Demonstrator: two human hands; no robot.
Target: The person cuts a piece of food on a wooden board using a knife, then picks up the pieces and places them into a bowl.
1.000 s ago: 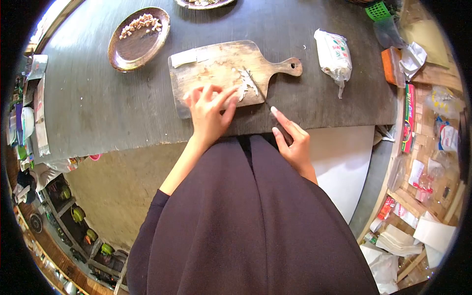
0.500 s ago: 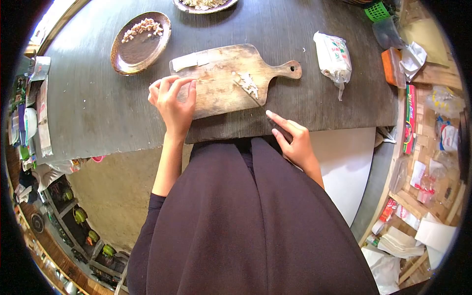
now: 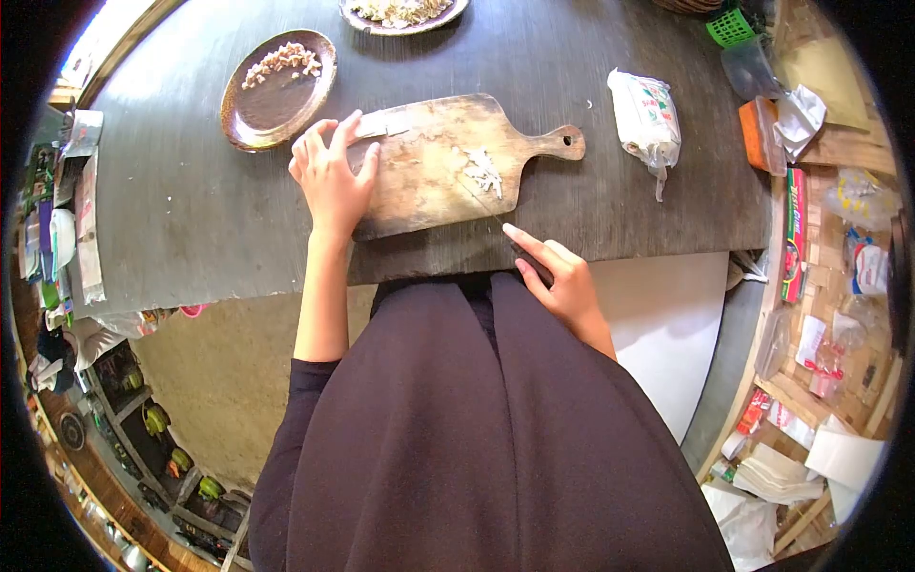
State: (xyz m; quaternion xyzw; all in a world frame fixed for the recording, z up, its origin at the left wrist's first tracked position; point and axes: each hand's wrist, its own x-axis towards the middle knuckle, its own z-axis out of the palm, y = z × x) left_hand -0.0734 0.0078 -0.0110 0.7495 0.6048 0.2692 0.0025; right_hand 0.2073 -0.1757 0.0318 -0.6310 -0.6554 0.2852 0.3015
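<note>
A wooden cutting board (image 3: 429, 191) with a handle lies near the table's front edge. On its far left part rests a pale white slab (image 3: 391, 123), partly behind fingers. My left hand (image 3: 329, 181) is over the board's left edge beside this slab, fingers and thumb apart, with nothing seen in it. My right hand (image 3: 562, 286) grips a knife (image 3: 488, 209) at the near edge, index finger stretched along it. The thin blade points up and left over the board. Close to its tip is a small pile of chopped white pieces (image 3: 483, 172).
Left of the board's far end stands a brown oval plate (image 3: 272, 119) with small chopped pieces. Another plate (image 3: 405, 30) with pale shreds is at the top. A white plastic packet (image 3: 645, 110) lies to the right. An orange container (image 3: 762, 135) and a green basket (image 3: 730, 28) line the right edge.
My left hand has moved up towards the white slab, its fingers opening wider. My right hand and the knife have shifted slightly left, the blade drawing back from the chopped pieces.
</note>
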